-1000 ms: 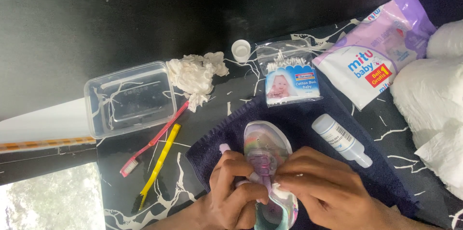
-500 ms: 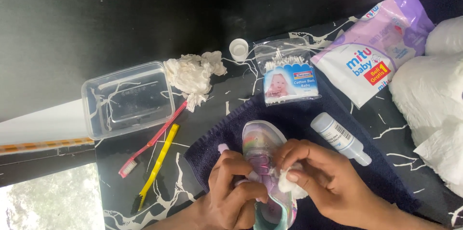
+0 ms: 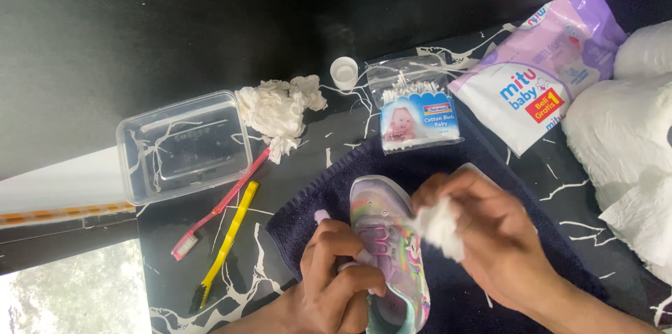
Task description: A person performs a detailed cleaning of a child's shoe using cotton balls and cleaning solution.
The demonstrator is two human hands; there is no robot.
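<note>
A small pastel rainbow child's shoe point(image 3: 381, 225) lies on a dark blue towel point(image 3: 315, 201). My left hand point(image 3: 336, 281) grips the shoe from its left side, fingers curled over the strap. My right hand point(image 3: 493, 236) is lifted just off the shoe's right side, pinching a white wad of tissue point(image 3: 439, 225). It hides most of the small white bottle behind it.
A clear plastic tub point(image 3: 183, 145), crumpled tissue point(image 3: 276, 110), pink toothbrush point(image 3: 222, 202) and yellow toothbrush point(image 3: 227, 239) lie to the left. A white cap point(image 3: 344, 71), bag of cotton buds point(image 3: 414, 113), purple wipes pack point(image 3: 542, 71) and white tissue rolls point(image 3: 623, 138) sit behind and right.
My right hand lifted off the shoe's strap and moved right and up with the tissue wad, now covering the small bottle. My left hand kept its hold on the shoe.
</note>
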